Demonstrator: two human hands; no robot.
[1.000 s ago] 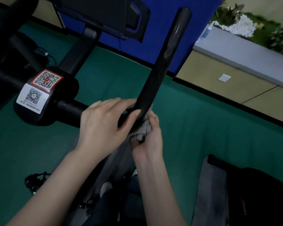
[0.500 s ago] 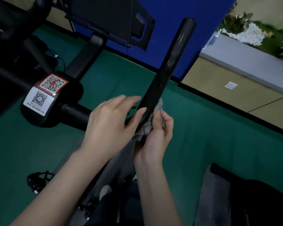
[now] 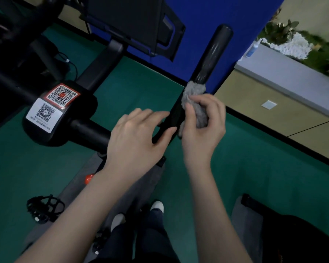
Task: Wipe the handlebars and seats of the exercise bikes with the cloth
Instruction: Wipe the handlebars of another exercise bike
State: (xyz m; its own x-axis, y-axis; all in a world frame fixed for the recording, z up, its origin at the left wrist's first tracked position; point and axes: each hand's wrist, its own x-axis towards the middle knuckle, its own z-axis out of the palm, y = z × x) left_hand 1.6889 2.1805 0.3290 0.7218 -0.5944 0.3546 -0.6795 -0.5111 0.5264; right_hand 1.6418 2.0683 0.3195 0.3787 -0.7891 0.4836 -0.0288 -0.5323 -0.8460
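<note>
R hand (image 3: 203,133): fingers curled round the grey cloth (image 3: 194,90) and clamped on it, pressing it against the handlebar (image 3: 211,57). The cloth sits approx. mid-length on the bar. It wraps the bar's upper face and R edge, and a loose end hangs below my thumb.

L hand (image 3: 135,135): fingers near straight, not wrapped. Fingertips and thumb tip touch the bar's L edge just below the cloth. The two hands sit just beside each other with the bar between them.

Bar geometry: black tube, tilted up and away to the R. Above the cloth the tube is bare up to its rounded free end. Below my hands it joins the crossbar (image 3: 89,130), which runs L into the stem block (image 3: 68,126) carrying two QR labels (image 3: 62,94).

Clearance:
- R of bar: open green floor (image 3: 264,158) out to the black skirting line. The grey ledge (image 3: 285,71) with a spray bottle (image 3: 252,49) is well apart.
- Behind the free end: blue panel (image 3: 198,19). Gap can't be judged.
- L of bar: screen mount (image 3: 133,19) and its post, apart from the bar.
- Below: frame beam, pedal (image 3: 44,207) and my shoes (image 3: 157,205).
- Bottom R: dark bulky item (image 3: 296,240), ID unclear.
</note>
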